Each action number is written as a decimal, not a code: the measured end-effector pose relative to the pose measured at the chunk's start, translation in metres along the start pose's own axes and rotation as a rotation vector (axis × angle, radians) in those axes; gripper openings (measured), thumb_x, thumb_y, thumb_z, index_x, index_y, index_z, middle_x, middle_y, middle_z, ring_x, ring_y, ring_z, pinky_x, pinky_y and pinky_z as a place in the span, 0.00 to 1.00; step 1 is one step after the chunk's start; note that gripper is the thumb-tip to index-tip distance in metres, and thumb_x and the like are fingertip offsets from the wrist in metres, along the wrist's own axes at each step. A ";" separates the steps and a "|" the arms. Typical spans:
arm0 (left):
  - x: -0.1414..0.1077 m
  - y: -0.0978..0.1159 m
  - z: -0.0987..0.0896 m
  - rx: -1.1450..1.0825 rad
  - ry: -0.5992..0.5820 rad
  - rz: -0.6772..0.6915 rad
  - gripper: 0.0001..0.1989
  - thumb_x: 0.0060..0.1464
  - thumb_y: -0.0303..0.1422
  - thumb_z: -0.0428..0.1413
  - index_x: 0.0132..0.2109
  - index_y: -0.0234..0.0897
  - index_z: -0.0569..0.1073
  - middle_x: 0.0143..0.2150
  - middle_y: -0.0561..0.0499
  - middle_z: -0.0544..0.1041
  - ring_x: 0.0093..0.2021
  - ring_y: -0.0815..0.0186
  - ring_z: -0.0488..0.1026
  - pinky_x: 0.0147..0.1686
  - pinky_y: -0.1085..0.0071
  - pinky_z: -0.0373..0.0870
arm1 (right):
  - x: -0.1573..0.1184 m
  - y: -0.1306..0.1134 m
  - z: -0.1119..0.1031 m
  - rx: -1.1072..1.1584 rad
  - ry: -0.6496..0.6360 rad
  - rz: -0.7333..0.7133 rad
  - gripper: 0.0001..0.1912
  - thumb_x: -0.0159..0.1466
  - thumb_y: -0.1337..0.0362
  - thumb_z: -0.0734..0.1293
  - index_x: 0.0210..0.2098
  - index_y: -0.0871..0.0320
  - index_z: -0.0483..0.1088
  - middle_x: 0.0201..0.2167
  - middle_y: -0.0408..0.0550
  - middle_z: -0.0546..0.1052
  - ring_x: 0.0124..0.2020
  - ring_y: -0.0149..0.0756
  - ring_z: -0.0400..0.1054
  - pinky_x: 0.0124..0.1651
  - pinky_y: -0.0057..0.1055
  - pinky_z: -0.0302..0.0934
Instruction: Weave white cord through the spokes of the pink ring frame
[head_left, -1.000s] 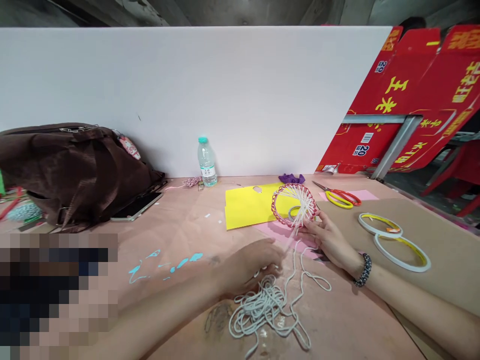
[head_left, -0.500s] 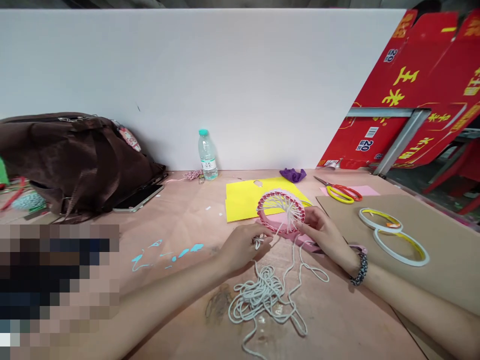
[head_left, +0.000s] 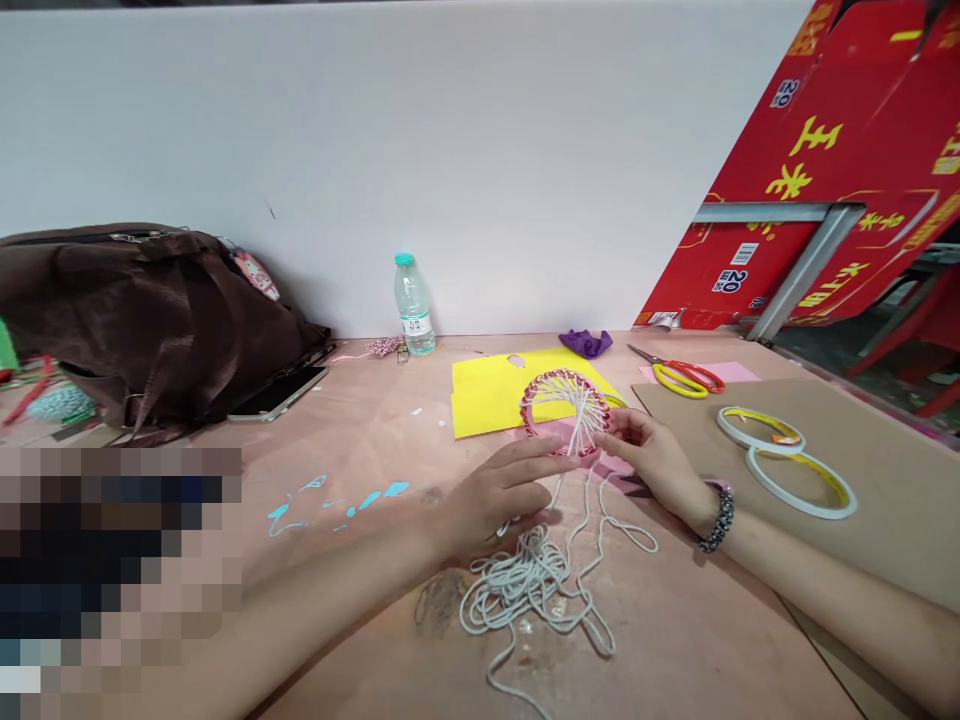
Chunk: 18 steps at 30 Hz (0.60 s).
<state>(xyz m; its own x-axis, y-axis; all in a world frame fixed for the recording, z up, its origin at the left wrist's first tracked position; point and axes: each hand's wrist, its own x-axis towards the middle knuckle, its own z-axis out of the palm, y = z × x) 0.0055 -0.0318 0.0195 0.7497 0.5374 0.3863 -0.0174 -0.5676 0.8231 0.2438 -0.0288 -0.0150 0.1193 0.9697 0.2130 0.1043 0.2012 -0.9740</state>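
Observation:
A ring [head_left: 527, 411], wrapped in red-and-white cord, has white strands strung across it like spokes. My right hand [head_left: 651, 458] grips its right edge between thumb and fingers, keeping the ring tilted up above the table. At the lower edge, the upper fingers of my left hand [head_left: 504, 494] reach out to the ring, while white cord runs through its lower, curled fingers. Below both hands lies a loose tangle of white cord [head_left: 517, 580], with lengths trailing up towards the ring. My left fingers partly hide the ring's bottom.
Behind the ring lie yellow sheets [head_left: 487, 400] and a purple cloth [head_left: 586, 344]. Scissors [head_left: 679, 380] and two white rings [head_left: 801, 513] rest to the right, the rings on brown cardboard [head_left: 892, 450]. A water bottle [head_left: 414, 310], phone [head_left: 277, 394] and brown bag [head_left: 150, 320] are leftward.
My left hand has gone from a pinch on the cord to fingers stretched towards the ring's lower edge. The ring has turned slightly; my right hand keeps its grip.

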 end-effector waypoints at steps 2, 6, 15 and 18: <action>-0.002 -0.003 0.000 -0.049 -0.074 -0.022 0.02 0.50 0.28 0.58 0.31 0.38 0.75 0.44 0.41 0.76 0.56 0.55 0.66 0.60 0.59 0.53 | -0.001 -0.002 0.000 -0.001 0.007 0.005 0.22 0.47 0.50 0.75 0.32 0.58 0.69 0.26 0.43 0.70 0.27 0.31 0.62 0.29 0.28 0.56; -0.005 -0.019 0.005 -0.172 0.148 -0.212 0.10 0.52 0.39 0.56 0.32 0.38 0.68 0.28 0.51 0.70 0.30 0.66 0.68 0.38 0.68 0.66 | -0.001 -0.004 0.001 -0.011 0.018 0.021 0.22 0.46 0.51 0.76 0.34 0.58 0.70 0.26 0.42 0.70 0.26 0.31 0.62 0.28 0.28 0.56; 0.002 -0.014 0.017 -0.348 0.316 -0.521 0.19 0.51 0.40 0.58 0.50 0.45 0.68 0.28 0.59 0.57 0.24 0.75 0.60 0.27 0.75 0.65 | -0.001 0.007 -0.002 -0.207 0.109 -0.262 0.17 0.54 0.57 0.72 0.39 0.58 0.69 0.27 0.43 0.68 0.26 0.31 0.61 0.27 0.29 0.58; 0.003 -0.013 0.019 -0.337 0.305 -0.591 0.17 0.50 0.41 0.58 0.48 0.44 0.72 0.28 0.58 0.58 0.24 0.75 0.59 0.28 0.72 0.68 | -0.007 0.002 -0.003 -0.375 0.204 -0.524 0.11 0.59 0.63 0.69 0.41 0.56 0.69 0.32 0.45 0.69 0.30 0.32 0.62 0.31 0.31 0.60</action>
<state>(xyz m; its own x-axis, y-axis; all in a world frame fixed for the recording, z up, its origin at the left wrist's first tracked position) 0.0205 -0.0348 0.0025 0.4807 0.8709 -0.1019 0.0928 0.0650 0.9936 0.2461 -0.0355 -0.0185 0.1394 0.7044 0.6959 0.5305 0.5403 -0.6532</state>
